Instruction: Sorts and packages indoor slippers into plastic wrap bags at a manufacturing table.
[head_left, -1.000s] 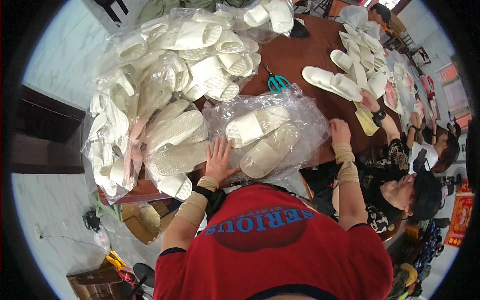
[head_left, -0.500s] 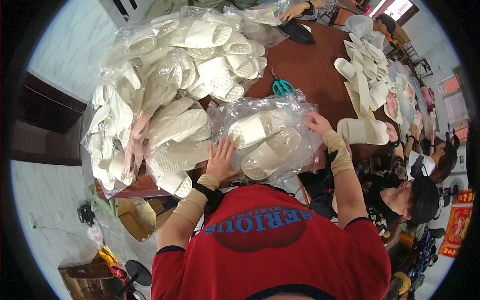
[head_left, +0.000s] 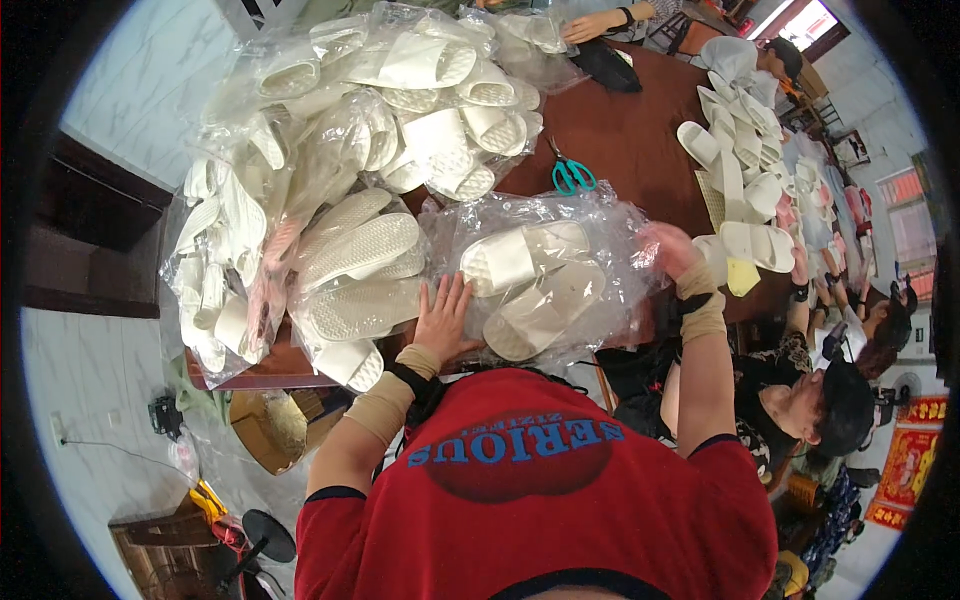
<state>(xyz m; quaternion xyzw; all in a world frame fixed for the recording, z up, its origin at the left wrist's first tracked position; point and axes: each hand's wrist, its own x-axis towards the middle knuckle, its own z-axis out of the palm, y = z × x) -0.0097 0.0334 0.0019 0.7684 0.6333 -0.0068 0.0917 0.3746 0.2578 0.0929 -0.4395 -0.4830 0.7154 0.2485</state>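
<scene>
A clear plastic bag of white foam slippers (head_left: 535,285) is being pressed flat at the near edge of the brown surface (head_left: 625,150) by the open left hand (head_left: 443,320) while its right side is being gripped by the closed right hand (head_left: 668,250), so the slick film could slip and the bag be tipped off.

Teal-handled scissors (head_left: 572,176) lie on the brown table (head_left: 630,140) beside loose white slippers (head_left: 745,180).

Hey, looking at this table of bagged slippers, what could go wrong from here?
The left hand presses flat on the clear bag of white slippers at the table edge, while the right hand grips its far side; the slick plastic might slide off. The heap of bagged slippers beside it looks loosely stacked and may topple. The teal scissors lie close by and might snag plastic.
</scene>
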